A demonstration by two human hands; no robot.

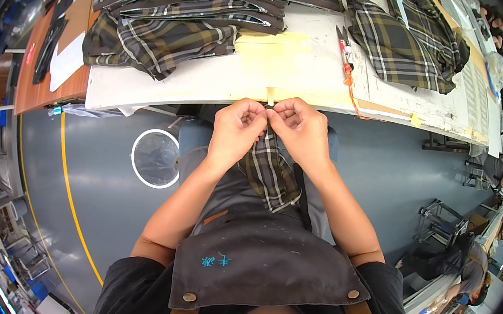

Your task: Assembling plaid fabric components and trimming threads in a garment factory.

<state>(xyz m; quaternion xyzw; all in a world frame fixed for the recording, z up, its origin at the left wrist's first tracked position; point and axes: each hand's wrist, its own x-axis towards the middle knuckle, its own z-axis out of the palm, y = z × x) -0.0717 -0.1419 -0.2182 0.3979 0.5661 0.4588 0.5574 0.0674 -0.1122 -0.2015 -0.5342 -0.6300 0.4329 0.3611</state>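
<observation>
My left hand [236, 131] and my right hand [301, 133] meet at the table's front edge. Thumbs and forefingers of both are pinched together on the upper end of a plaid fabric piece [269, 173], dark with olive, grey and white lines. Below the fingers the cloth hangs down over my apron [270, 264]. A small dark bit of it shows between the fingertips, just under a short yellowish strip [271, 95] at the table edge. Exactly what the fingertips do to the edge is too small to make out.
On the white table [308, 92] lie plaid pieces with zippers [218, 13], a loose plaid piece [158, 47], more plaid cloth [400, 47] and a slim red tool [347, 56] with orange cord. A round bin [156, 158] stands below left. Another person [473, 269] sits at right.
</observation>
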